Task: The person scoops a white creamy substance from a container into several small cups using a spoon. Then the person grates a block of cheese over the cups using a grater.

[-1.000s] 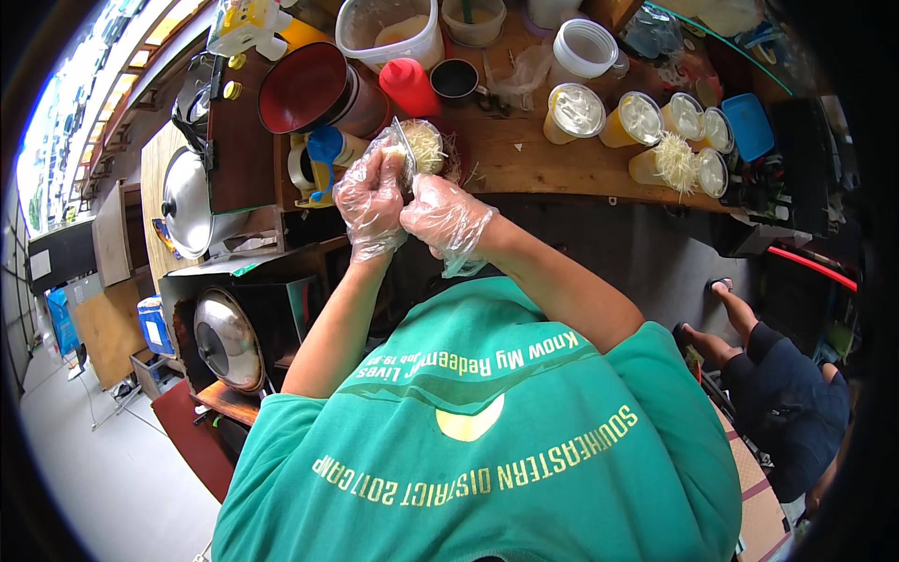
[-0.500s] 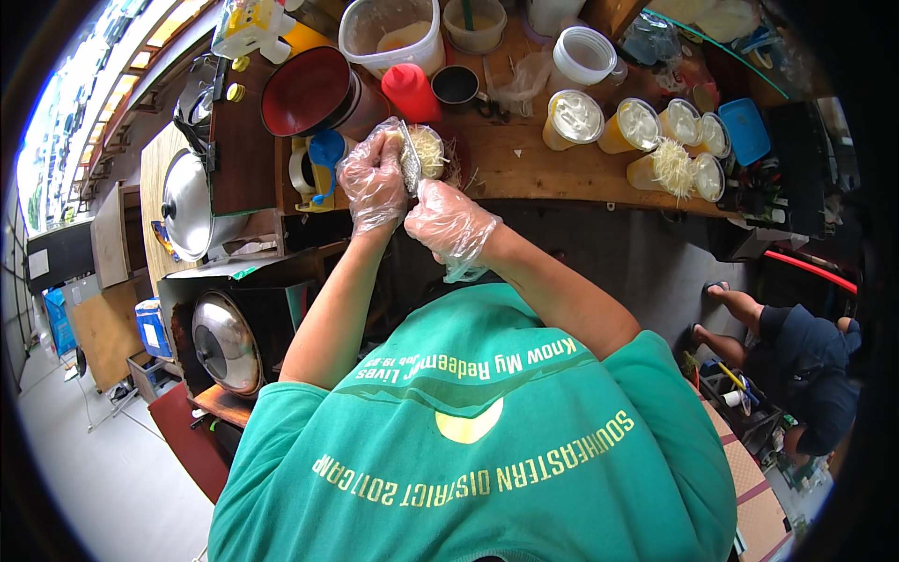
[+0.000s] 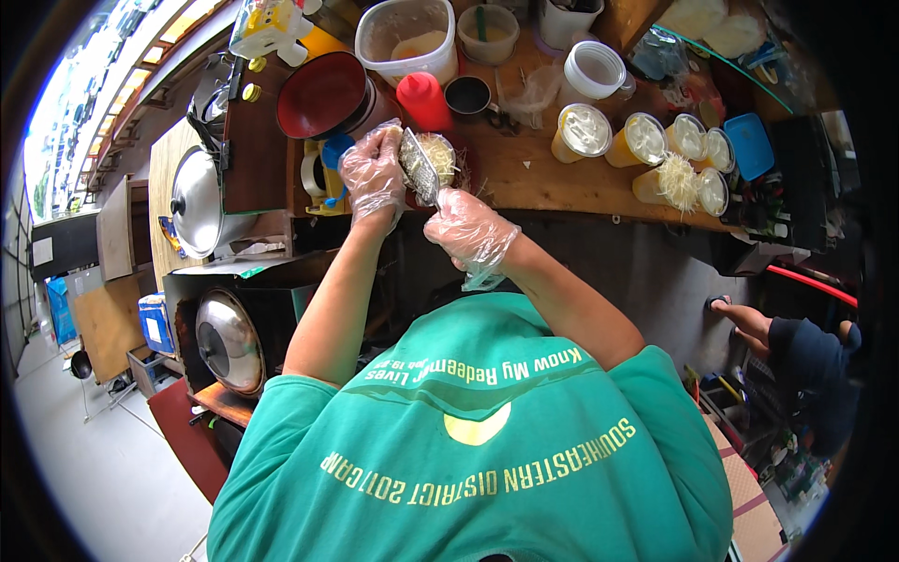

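My left hand (image 3: 373, 170), in a clear plastic glove, is closed at the top of a metal grater (image 3: 420, 167), pressed around something I cannot make out. My gloved right hand (image 3: 465, 230) has its fingers wrapped round the grater's lower end, which slants down toward me. Beyond the grater, pale shreds (image 3: 438, 153) sit in a round container, with loose strands around it on a dark red surface. A blue-topped container (image 3: 335, 151) stands just left of my left hand, and a red squeeze bottle (image 3: 422, 105) behind the grater.
Lidded cups of yellow drink (image 3: 581, 134) stand on the wooden counter (image 3: 524, 183) at right, one topped with shreds (image 3: 676, 180). Behind are tubs (image 3: 405, 42), a red bowl (image 3: 321, 94) and a black mug (image 3: 467, 96). A co-worker's legs (image 3: 749, 323) show at right.
My right hand has moved down and right, away from my left, and more of the grater's face shows. The view has shifted slightly. The co-worker at right has shifted position.
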### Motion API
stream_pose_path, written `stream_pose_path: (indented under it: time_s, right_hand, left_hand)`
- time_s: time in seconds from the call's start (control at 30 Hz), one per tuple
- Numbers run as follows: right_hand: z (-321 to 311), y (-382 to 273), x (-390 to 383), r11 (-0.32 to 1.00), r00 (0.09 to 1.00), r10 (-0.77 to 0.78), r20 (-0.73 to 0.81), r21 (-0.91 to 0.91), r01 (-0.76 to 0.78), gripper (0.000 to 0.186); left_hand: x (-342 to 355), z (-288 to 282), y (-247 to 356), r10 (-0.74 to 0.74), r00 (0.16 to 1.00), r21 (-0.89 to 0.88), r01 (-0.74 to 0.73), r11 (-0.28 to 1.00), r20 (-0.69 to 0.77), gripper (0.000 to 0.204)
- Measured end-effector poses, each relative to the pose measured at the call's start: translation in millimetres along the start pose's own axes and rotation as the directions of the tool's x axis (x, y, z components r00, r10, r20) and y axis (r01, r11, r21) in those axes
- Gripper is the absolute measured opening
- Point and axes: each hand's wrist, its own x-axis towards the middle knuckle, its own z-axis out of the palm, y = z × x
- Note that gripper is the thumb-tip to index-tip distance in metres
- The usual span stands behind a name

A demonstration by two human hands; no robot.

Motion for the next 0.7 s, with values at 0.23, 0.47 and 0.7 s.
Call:
stream_pose_path:
  time_s: [0.23,0.47,0.7]
  right_hand:
    - [-1,-6,6,0.993,1.000,-0.010,0.007,0.120,0.009,0.019]
    - [-4,-8,4,0.992,0.999,-0.018,0.045,0.127,0.012,0.024]
    - [-7,-9,0,0.994,0.999,0.004,0.038,0.111,-0.008,0.026]
  left_hand:
    - [-27,-1,-3,0.057,0.998,-0.017,-0.056,0.998,0.039,0.020]
    - [-11,3,-2,0.343,0.939,0.151,-0.337,0.929,-0.013,0.021]
    - [-15,8,5,0.082,0.997,-0.079,-0.083,0.993,-0.011,0.018]
